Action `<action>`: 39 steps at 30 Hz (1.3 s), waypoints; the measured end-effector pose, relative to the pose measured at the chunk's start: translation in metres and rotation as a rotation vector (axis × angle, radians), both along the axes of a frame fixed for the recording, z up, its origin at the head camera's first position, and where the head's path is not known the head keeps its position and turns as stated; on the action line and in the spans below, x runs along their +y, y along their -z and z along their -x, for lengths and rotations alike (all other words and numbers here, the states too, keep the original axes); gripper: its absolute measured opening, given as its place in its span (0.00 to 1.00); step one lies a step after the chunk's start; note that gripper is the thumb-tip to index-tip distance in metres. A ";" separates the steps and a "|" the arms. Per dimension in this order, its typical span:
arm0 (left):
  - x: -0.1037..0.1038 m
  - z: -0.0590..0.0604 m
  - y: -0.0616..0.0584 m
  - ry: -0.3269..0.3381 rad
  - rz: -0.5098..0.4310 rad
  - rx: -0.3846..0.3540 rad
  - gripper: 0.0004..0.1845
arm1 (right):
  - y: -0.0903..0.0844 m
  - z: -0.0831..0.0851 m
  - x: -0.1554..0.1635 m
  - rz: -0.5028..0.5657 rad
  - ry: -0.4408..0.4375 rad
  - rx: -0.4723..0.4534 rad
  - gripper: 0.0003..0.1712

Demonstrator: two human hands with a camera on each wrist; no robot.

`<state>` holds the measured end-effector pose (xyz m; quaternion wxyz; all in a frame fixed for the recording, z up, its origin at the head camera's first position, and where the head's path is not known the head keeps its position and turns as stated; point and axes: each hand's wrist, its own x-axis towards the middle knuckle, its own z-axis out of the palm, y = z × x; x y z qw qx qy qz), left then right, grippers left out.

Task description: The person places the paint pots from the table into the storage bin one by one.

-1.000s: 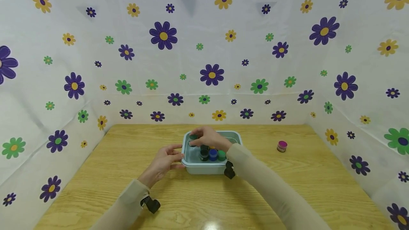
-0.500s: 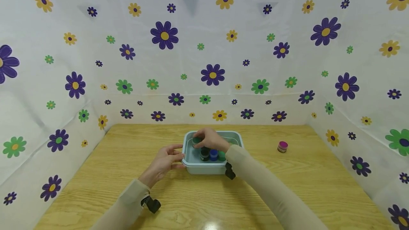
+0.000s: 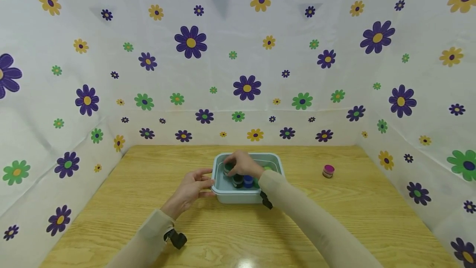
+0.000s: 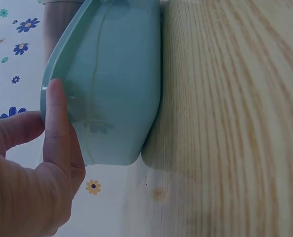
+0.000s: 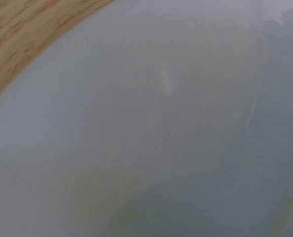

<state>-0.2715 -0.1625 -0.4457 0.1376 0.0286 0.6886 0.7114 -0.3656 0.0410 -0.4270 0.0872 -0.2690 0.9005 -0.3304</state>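
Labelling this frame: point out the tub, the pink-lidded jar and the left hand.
tub [image 3: 238, 197]: head view, near outer wall.
pink-lidded jar [image 3: 328, 171]: head view, middle of jar.
left hand [image 3: 189, 188]: head view, back of the hand.

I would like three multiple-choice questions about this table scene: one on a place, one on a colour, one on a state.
1. Where does the small pink-lidded jar stand?
A. inside the tub
B. on the table, right of the tub
C. in the left hand

2. What colour is the tub?
A. light blue-green
B. red
C. black

3. What is the left hand doing?
A. lifting a jar
B. lying flat on the table, far from the tub
C. resting against the tub's left side

Answers: 1 B, it stands alone on the wooden table, apart from the tub. 2 A, the left wrist view shows its pale teal wall. 3 C, its fingers touch the tub's rim and side, while the right hand reaches inside.
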 end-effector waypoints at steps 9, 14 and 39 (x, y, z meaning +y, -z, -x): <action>0.001 0.000 0.000 -0.008 -0.003 -0.008 0.27 | -0.001 0.000 -0.003 -0.069 -0.017 0.035 0.23; 0.001 0.000 -0.001 -0.015 -0.004 -0.015 0.27 | -0.002 0.000 -0.004 -0.085 -0.031 0.048 0.22; -0.001 0.000 0.002 -0.011 0.010 0.000 0.28 | -0.006 -0.001 0.010 0.052 0.034 -0.092 0.19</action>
